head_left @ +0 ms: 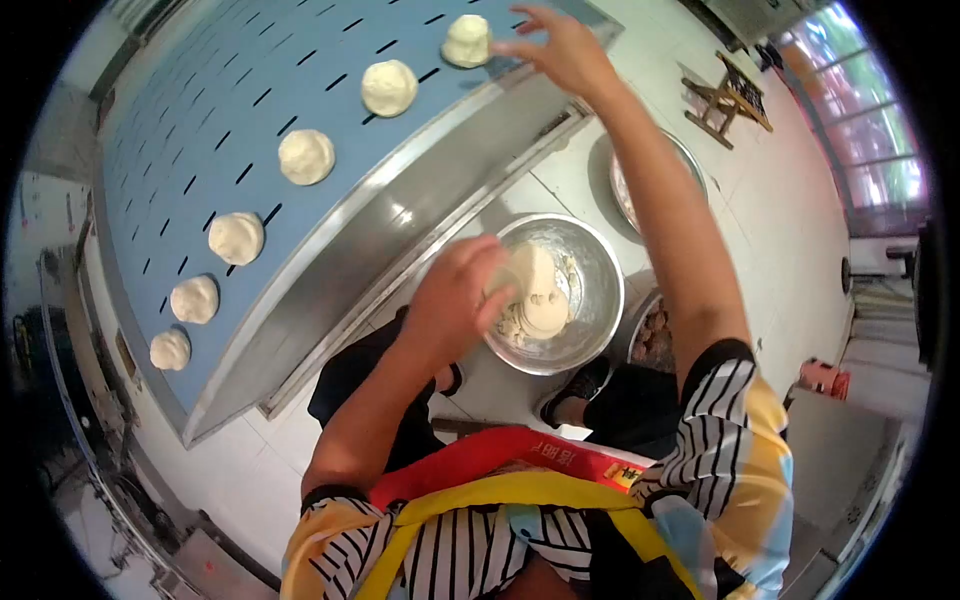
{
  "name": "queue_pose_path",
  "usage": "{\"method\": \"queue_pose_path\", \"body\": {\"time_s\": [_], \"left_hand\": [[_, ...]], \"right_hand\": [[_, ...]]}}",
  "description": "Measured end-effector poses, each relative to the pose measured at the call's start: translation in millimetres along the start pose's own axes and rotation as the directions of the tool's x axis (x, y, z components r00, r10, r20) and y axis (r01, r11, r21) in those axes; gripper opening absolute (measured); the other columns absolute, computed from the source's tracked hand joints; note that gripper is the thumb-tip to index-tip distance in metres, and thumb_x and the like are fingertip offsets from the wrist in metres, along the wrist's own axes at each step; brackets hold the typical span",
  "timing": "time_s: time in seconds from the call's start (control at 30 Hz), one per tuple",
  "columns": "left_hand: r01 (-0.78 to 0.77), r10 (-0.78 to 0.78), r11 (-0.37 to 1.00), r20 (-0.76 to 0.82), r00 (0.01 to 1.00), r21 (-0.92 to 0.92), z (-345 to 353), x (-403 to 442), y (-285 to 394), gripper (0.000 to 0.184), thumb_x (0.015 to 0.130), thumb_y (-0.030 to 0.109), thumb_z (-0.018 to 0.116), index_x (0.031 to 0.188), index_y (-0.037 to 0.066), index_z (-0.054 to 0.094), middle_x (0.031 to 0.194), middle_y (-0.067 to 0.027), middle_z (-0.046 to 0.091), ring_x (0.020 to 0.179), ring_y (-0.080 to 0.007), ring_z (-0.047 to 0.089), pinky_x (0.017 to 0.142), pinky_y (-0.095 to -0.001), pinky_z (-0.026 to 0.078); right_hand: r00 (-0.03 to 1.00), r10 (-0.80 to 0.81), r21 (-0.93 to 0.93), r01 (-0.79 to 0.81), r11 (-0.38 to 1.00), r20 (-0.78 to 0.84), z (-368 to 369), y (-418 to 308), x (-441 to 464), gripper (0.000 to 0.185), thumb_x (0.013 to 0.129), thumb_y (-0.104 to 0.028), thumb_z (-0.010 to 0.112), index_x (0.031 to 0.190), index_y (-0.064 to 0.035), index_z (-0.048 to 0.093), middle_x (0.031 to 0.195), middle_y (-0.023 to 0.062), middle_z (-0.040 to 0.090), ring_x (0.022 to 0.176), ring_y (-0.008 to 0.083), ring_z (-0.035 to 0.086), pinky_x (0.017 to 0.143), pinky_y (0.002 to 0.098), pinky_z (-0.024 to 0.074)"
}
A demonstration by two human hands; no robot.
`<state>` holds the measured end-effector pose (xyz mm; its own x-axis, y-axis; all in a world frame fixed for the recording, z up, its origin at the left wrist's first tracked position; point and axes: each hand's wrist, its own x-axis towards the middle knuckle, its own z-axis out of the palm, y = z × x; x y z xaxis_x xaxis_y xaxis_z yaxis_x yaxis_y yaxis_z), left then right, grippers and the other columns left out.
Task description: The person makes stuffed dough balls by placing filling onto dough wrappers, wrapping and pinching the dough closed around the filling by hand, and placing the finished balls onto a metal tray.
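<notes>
My right hand [565,52] is over the top edge of a blue slotted surface [330,35]. Its fingers are apart, and the fingertips come close to a round, pale dough ball [467,41]. My left hand [452,305] hovers at the left rim of a metal bowl [608,315], somewhat blurred. Its fingers curl around what looks like a pale piece of dough [504,284], partly hidden. Inside the bowl lies a larger lump of dough [540,285] with loose scraps around it. More dough balls [306,157] sit in a row along the blue surface.
A metal side panel [400,210] edges the blue surface. Another metal bowl [690,160] stands behind my right forearm, and a container of brownish contents [655,340] is by my knee. A small folding stool [728,98] stands on the tiled floor [775,190].
</notes>
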<state>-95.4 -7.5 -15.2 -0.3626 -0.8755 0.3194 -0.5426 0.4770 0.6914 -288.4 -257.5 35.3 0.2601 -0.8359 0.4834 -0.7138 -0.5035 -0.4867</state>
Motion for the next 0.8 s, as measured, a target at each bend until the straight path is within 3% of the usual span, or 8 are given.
{"method": "queue_pose_path", "body": {"time_s": [0.1,0.2,0.3,0.33,0.53,0.63,0.8], "left_hand": [[-0.006,0.014,0.993,0.059,0.998,-0.118,-1.5,-2.2,-0.4,0.038,0.080,0.013,0.069,0.113,0.001,0.056,0.120,-0.0147,0.054,0.108,-0.0299,0.055,0.090,-0.0379,0.047],[-0.005,0.015,0.989,0.064,0.998,-0.149,-10.3,-0.2,-0.5,0.039,0.079,0.013,0.070,0.113,0.000,0.056,0.118,-0.0149,0.054,0.106,-0.0296,0.056,0.089,-0.0364,0.047],[0.049,-0.035,0.986,0.087,0.996,-0.160,-20.1,-5.5,-5.3,0.039,0.079,0.014,0.070,0.113,0.000,0.056,0.116,-0.0150,0.055,0.104,-0.0304,0.056,0.088,-0.0360,0.048],[0.063,-0.048,0.984,0.095,0.994,-0.166,-22.9,-8.3,-7.5,0.039,0.079,0.014,0.070,0.113,0.000,0.056,0.116,-0.0151,0.055,0.104,-0.0306,0.056,0.088,-0.0362,0.048],[0.086,-0.069,0.984,0.111,0.991,-0.153,-28.3,-15.1,-19.2,0.038,0.081,0.016,0.069,0.114,0.002,0.056,0.116,-0.0151,0.056,0.105,-0.0312,0.056,0.088,-0.0375,0.048],[0.080,-0.067,0.991,0.119,0.991,-0.105,-22.7,-18.4,-20.3,0.039,0.081,0.017,0.069,0.115,0.003,0.055,0.116,-0.0157,0.056,0.105,-0.0315,0.056,0.088,-0.0384,0.048],[0.130,-0.106,0.974,0.134,0.985,-0.185,-31.8,-18.2,-15.8,0.041,0.082,0.016,0.068,0.117,0.001,0.054,0.116,-0.0184,0.058,0.107,-0.0318,0.058,0.090,-0.0380,0.047]], "right_hand": [[0.881,0.266,-0.185,-0.208,0.960,0.390,15.7,-37.6,55.0,0.066,0.068,-0.041,0.079,0.124,-0.0158,0.056,0.096,0.0141,0.066,0.074,0.0245,0.064,0.069,0.0369,0.0524],[0.682,0.419,-0.410,-0.188,0.892,0.599,44.8,-45.5,81.9,0.066,0.066,-0.038,0.080,0.123,-0.0173,0.057,0.103,0.0143,0.066,0.088,0.0283,0.065,0.076,0.0396,0.0517],[0.846,0.088,-0.479,0.209,0.852,0.526,70.2,-24.8,70.9,0.065,0.064,-0.032,0.081,0.123,-0.0182,0.057,0.106,0.0142,0.066,0.094,0.0308,0.064,0.080,0.0404,0.0509],[0.824,0.138,-0.500,0.191,0.845,0.549,70.5,-24.6,70.3,0.062,0.064,-0.028,0.080,0.121,-0.0187,0.057,0.106,0.0121,0.066,0.097,0.0302,0.063,0.081,0.0407,0.0511],[0.860,0.022,-0.554,0.309,0.773,0.510,77.0,-24.2,61.5,0.056,0.067,-0.027,0.078,0.119,-0.0209,0.058,0.107,0.0115,0.065,0.097,0.0307,0.063,0.083,0.0430,0.0501],[0.816,-0.018,-0.512,0.380,0.770,0.578,72.5,-20.8,69.4,0.045,0.073,-0.026,0.074,0.115,-0.0166,0.061,0.101,0.0148,0.065,0.088,0.0279,0.065,0.078,0.0420,0.0515],[0.994,-0.036,-0.296,0.065,0.953,0.100,4.9,-36.8,16.8,0.066,0.075,-0.039,0.072,0.127,-0.0053,0.048,0.116,0.0201,0.059,0.107,0.0354,0.057,0.089,0.0408,0.0450]]}}
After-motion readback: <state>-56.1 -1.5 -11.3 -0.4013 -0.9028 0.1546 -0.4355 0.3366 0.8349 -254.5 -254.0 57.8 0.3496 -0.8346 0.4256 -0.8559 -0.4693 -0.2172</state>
